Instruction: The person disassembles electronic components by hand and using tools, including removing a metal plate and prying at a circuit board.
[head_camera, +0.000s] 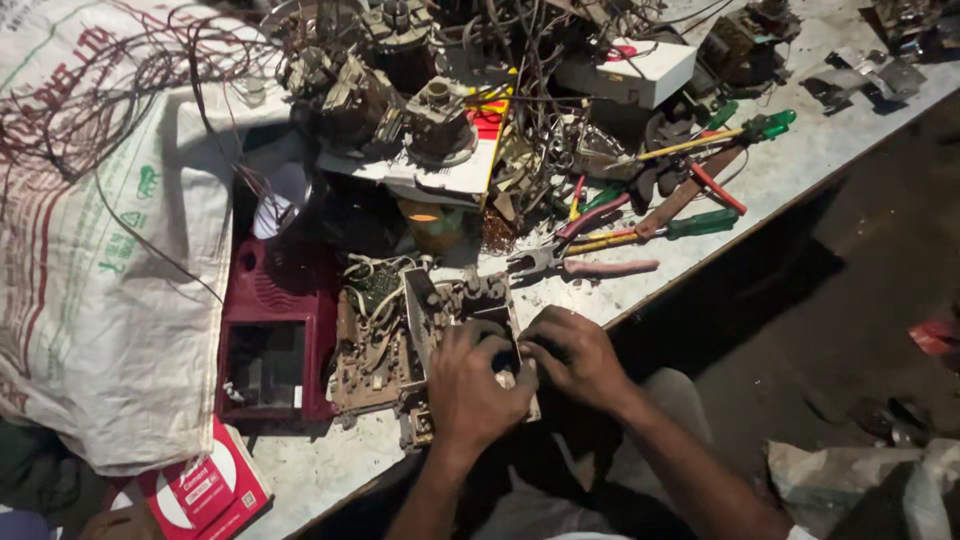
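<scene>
Low in the middle of the frame, your left hand (478, 385) and right hand (570, 355) meet on a dusty circuit board (440, 330) lying at the near edge of the pale surface (800, 160). Both hands curl closed around a small part of the board between them; what the fingers pinch is hidden. Left of the board lies a dark red plastic casing (275, 335), and beyond that, filling the left of the frame, a white woven sack (100, 250). Just above your hands lie pliers (575, 260) and green-handled screwdrivers (700, 222). Tangled wires and motor parts (420, 90) crowd the top centre.
</scene>
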